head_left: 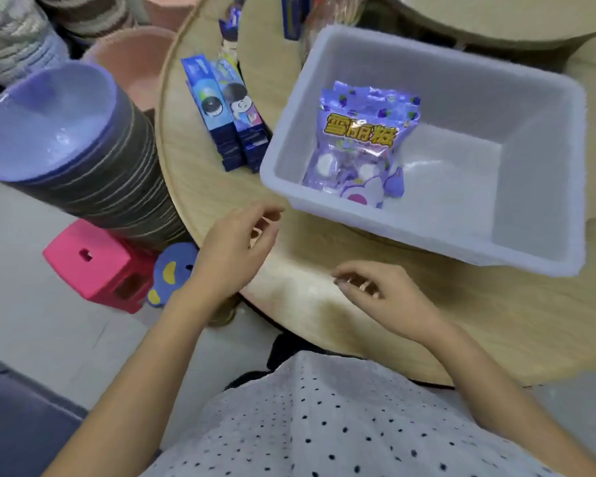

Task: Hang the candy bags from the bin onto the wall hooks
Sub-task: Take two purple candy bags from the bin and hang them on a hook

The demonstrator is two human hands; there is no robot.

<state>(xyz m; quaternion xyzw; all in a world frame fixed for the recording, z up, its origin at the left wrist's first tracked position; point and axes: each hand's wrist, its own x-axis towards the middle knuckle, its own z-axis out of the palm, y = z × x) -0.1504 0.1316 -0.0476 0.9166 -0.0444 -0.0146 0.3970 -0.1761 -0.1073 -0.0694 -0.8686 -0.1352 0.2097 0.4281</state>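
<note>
A pale grey plastic bin point(516, 232) stands on a round wooden table point(496, 325). Inside it, against the left wall, lie purple candy bags point(362, 142) with yellow lettering, stacked on each other. My left hand point(238, 249) hovers over the table's edge just left of the bin's near corner, fingers loosely curled and holding nothing. Over the table in front of the bin is my right hand point(382, 294), fingers bent and empty. No wall hooks are in view.
Blue cookie boxes point(227, 111) stand on the table left of the bin. A tall stack of purple basins point(66, 132) rises at the left, with a pink stool point(93, 263) and a blue toy point(172, 273) on the floor below.
</note>
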